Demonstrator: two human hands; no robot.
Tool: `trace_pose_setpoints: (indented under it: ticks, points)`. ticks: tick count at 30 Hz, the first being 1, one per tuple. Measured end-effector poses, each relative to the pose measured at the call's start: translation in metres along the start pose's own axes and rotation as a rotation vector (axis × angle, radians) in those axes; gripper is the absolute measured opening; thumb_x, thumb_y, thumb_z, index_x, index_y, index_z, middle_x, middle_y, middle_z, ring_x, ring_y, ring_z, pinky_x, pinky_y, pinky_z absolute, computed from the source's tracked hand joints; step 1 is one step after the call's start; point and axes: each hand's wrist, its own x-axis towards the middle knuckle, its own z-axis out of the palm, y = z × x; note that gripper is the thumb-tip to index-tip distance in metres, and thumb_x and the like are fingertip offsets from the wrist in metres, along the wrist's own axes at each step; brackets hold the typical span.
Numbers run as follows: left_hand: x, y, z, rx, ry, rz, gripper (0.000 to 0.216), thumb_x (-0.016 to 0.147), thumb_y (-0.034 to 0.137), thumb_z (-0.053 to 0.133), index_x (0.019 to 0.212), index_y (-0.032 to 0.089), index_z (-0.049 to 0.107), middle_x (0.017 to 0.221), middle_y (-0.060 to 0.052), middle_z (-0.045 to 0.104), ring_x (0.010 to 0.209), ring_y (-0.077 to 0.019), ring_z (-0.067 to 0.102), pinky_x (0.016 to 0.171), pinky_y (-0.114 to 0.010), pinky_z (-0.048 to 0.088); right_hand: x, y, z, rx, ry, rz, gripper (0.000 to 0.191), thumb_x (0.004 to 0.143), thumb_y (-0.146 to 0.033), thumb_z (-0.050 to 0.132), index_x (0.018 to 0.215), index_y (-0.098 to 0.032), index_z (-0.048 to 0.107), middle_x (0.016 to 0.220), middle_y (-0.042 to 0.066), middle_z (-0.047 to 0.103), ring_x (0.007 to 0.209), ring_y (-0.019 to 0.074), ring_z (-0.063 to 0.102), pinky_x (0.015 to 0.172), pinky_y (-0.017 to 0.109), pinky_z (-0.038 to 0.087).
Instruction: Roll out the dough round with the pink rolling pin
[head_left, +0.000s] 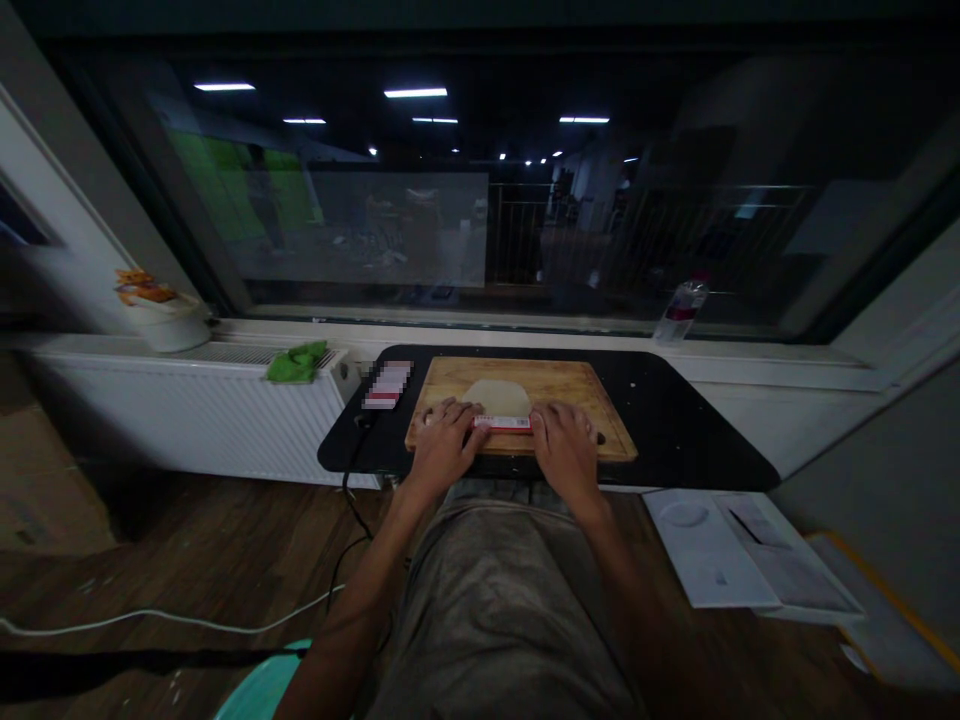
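A flat, pale round of dough (495,396) lies on a wooden cutting board (600,400). Across its near edge runs a rolling pin (502,424), whose middle carries a white and red label. My left hand (448,435) is closed over the pin's left part, the thumb near the label. Over the right part my right hand (566,440) is closed the same way, with a dark tip of the pin showing beyond it. Both palms press down from above and hide most of the pin.
The board sits on a black table (682,420) against the window sill. A phone (388,385) with a cable lies left of it. Farther left are a green cloth (298,362) and a white pot (172,322). A bottle (681,310) stands on the sill; an open white box (750,550) is below right.
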Motion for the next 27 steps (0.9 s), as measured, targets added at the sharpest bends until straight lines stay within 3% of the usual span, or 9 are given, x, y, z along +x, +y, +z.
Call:
trace_pose_setpoints:
  ticks: [6,18,23,27]
  points:
    - [0.000,0.000,0.001,0.005,0.003,0.000,0.040,0.118,0.045,0.052,0.150,0.032,0.071,0.160,-0.008,0.071,0.161,-0.0357,0.051,0.129,-0.065,0.040,-0.032,-0.004,0.003,-0.100,0.066,-0.047,0.049,0.119,-0.044,0.046,0.161,-0.028,0.066,0.148,0.017,0.070,0.141,0.0359,0.053,0.126,0.059,0.032]
    - [0.016,0.001,0.008,0.047,0.031,-0.041,0.045,0.117,0.046,0.049,0.154,0.033,0.072,0.161,-0.009,0.071,0.154,-0.0409,0.052,0.128,-0.069,0.040,0.016,-0.007,0.007,-0.058,-0.085,0.028,0.053,0.122,-0.049,0.037,0.164,-0.034,0.064,0.155,0.018,0.066,0.139,0.0377,0.053,0.117,0.060,0.039]
    - [0.007,0.004,0.003,0.017,0.008,-0.030,0.042,0.118,0.046,0.049,0.150,0.032,0.073,0.156,-0.007,0.074,0.151,-0.0375,0.056,0.129,-0.067,0.038,-0.001,-0.008,0.006,-0.088,-0.012,-0.014,0.051,0.121,-0.044,0.037,0.160,-0.029,0.067,0.142,0.018,0.071,0.134,0.0360,0.055,0.127,0.066,0.027]
    - [-0.008,0.007,-0.002,0.017,0.003,-0.026,0.044,0.118,0.049,0.050,0.154,0.034,0.070,0.158,-0.008,0.072,0.147,-0.0360,0.059,0.124,-0.065,0.042,-0.017,-0.007,0.006,-0.113,-0.004,-0.036,0.049,0.120,-0.044,0.043,0.158,-0.026,0.068,0.143,0.019,0.070,0.134,0.0374,0.055,0.128,0.069,0.026]
